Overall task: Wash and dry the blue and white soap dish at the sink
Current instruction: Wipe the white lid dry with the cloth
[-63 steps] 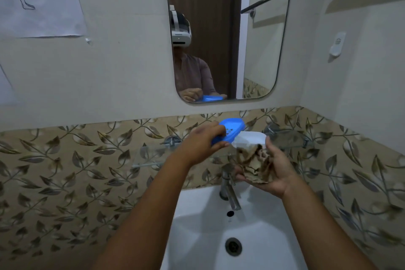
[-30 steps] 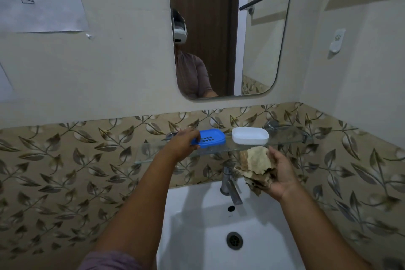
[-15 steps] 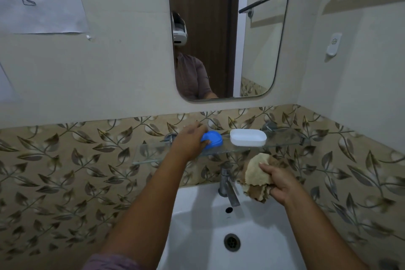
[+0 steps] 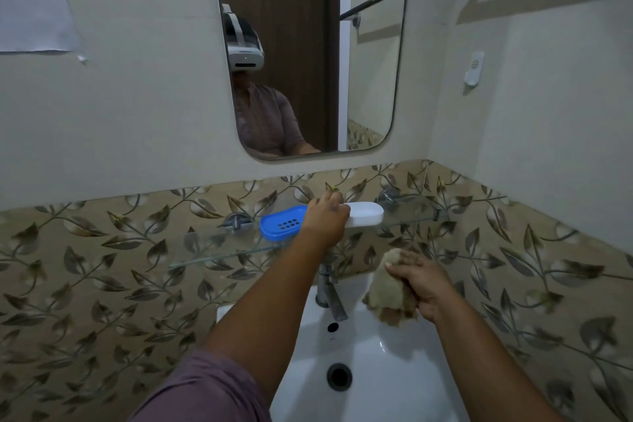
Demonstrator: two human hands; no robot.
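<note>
My left hand (image 4: 325,217) reaches up to the glass shelf (image 4: 219,250) above the washbasin (image 4: 394,370), fingers curled over the near end of the white soap dish base (image 4: 366,213); from this angle I cannot tell whether they truly grip it or only rest on it. The base lies flat on the shelf, its long axis running side to side along the wall, and extends to the right of that hand. Just to the left of the hand sits the blue slotted insert (image 4: 282,227), also flat on the glass, drain holes facing up, its long axis likewise running left to right with the right end slightly farther back; its right end disappears behind my knuckles, so whether the two pieces touch is hidden.

Lower and to the right, my right hand (image 4: 419,284) clutches a bunched tan cloth (image 4: 388,291) over the basin, fingers closed around the top of the wad. The metal tap (image 4: 330,295) stands between my two forearms, spout angled down toward the drain (image 4: 339,376). Above my left hand, the wall mirror (image 4: 308,44) reflects a headset and a mauve shirt.
</note>
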